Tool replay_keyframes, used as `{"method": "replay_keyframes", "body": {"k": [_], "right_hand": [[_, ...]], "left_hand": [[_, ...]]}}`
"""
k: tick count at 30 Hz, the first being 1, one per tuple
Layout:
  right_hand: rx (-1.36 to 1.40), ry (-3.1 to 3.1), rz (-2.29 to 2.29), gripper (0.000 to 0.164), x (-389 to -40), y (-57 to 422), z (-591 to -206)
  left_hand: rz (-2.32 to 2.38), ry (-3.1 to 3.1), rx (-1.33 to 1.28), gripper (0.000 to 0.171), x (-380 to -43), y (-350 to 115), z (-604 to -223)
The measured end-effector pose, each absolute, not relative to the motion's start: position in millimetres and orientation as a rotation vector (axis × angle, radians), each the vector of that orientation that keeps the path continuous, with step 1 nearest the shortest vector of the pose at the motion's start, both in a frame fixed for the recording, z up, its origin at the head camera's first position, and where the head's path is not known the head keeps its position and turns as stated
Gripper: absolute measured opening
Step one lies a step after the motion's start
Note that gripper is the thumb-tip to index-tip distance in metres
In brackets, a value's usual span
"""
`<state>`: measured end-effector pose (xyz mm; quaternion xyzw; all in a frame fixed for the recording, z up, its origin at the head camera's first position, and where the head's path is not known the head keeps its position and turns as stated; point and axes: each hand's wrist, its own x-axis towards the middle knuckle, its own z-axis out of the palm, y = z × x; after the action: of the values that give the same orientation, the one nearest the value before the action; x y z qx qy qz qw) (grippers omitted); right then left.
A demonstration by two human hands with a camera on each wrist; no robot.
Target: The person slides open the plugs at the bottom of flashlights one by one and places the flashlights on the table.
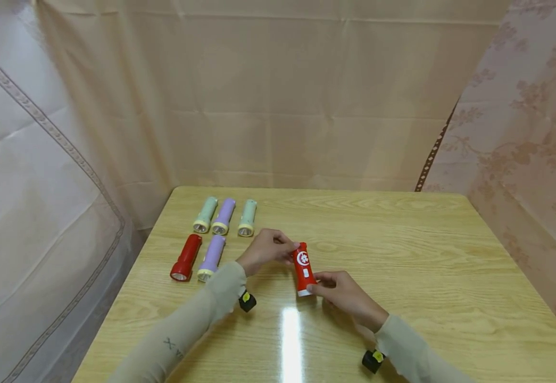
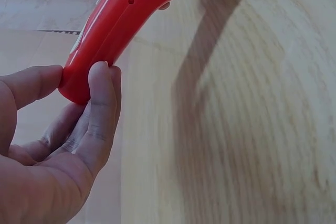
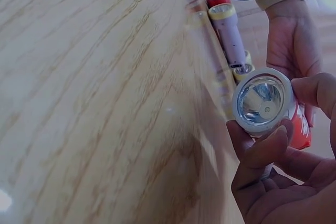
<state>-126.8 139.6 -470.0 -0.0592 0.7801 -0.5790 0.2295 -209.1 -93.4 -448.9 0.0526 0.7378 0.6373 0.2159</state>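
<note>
Both hands hold a red flashlight (image 1: 305, 268) over the middle of the table, its white-rimmed lens end toward the person. My left hand (image 1: 270, 247) pinches the tail end between thumb and fingers, as the left wrist view shows on the red body (image 2: 126, 14). At the lens end, my right hand (image 1: 347, 295) grips the head with thumb and fingers. In the right wrist view the round lens (image 3: 264, 102) faces the camera. A white emblem and a white switch show on the flashlight's upper side.
Left of the hands lie a red flashlight (image 1: 186, 258), a purple one (image 1: 213, 255) partly behind the left sleeve, and behind them a green (image 1: 206, 214), a purple (image 1: 224, 214) and another green flashlight (image 1: 247, 216). The wooden table (image 1: 402, 239) ends at a hanging cloth (image 1: 282, 96).
</note>
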Motion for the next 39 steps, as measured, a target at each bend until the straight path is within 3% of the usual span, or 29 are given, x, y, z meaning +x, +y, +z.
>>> {"method": "replay_keyframes", "body": {"k": [39], "right_hand": [[-0.158,2.143,-1.589,0.051,-130,157,-478]], "left_hand": [[1.725,2.119,0.224,0.027,-206,-74,-456]]}}
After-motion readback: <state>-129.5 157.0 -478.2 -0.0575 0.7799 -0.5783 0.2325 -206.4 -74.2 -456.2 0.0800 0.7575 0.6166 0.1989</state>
